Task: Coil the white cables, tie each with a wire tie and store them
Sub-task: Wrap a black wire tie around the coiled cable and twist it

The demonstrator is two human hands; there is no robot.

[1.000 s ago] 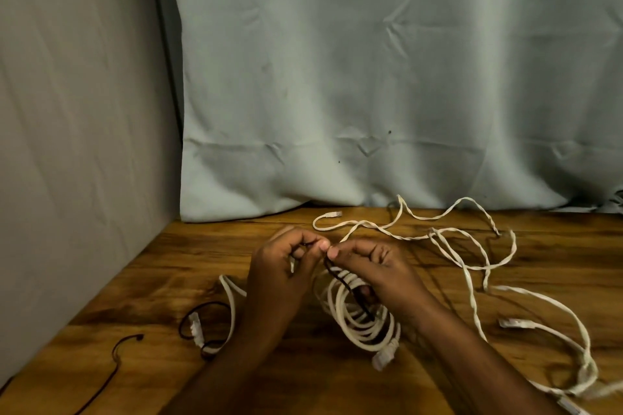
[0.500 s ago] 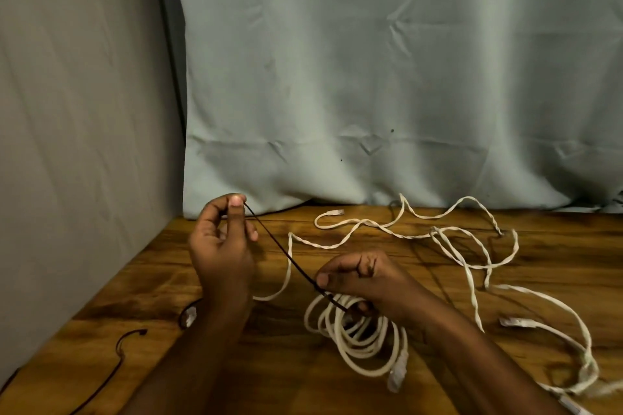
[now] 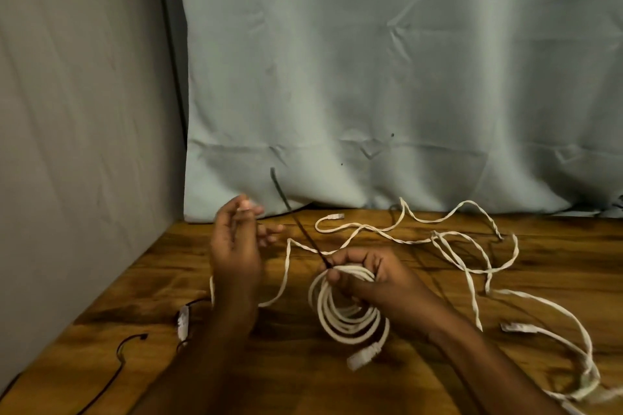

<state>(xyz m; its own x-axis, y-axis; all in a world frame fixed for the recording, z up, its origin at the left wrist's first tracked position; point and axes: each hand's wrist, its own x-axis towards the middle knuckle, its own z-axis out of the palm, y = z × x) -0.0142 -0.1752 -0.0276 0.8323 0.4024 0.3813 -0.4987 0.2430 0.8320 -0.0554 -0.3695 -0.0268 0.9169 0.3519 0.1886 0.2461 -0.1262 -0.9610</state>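
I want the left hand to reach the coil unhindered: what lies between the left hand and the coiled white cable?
In the head view, between the left hand and the coiled white cable lie a loose white cable strand and, higher up, the black wire tie slanting upward.

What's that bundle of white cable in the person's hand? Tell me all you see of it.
The coiled white cable is flat and plastic-looking, wound into several loose round loops. A pale connector plug hangs at its lower end. The right hand grips the top of the loops, where a thin black wire tie sticks up and away. The coil's bottom seems to rest on the wooden table.
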